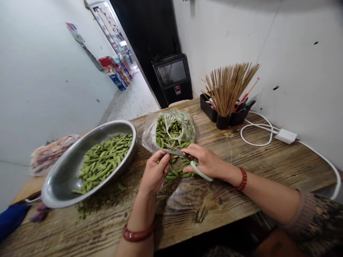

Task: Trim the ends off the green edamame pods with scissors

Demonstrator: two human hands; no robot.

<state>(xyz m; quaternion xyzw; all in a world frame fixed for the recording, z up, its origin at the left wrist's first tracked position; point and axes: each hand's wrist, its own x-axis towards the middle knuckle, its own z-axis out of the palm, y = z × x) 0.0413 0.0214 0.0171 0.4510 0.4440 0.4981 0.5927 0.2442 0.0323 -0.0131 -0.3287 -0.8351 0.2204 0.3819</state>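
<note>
My right hand (205, 162) is wrapped round a pair of scissors (198, 170) with a pale green handle, the dark blades pointing left. At the blade tips, my left hand (157, 171) is closed in a pinch; what lies between its fingers is too small to make out. Just beyond both hands lies a clear plastic bag (151, 134) full of green edamame pods (163, 130), its mouth towards me. Some loose pods (178, 172) rest on the wooden table under my hands. Left of the bag, a large steel basin (63, 178) holds many more pods (107, 159).
Small green trimmings (93, 205) litter the table by the basin. A bagged pinkish-brown mass (53, 153) sits at far left, near a blue cloth (13, 219). Back right stand wooden skewers (230, 89) in a black holder (223, 122), beside a white adapter (285, 136) and cable.
</note>
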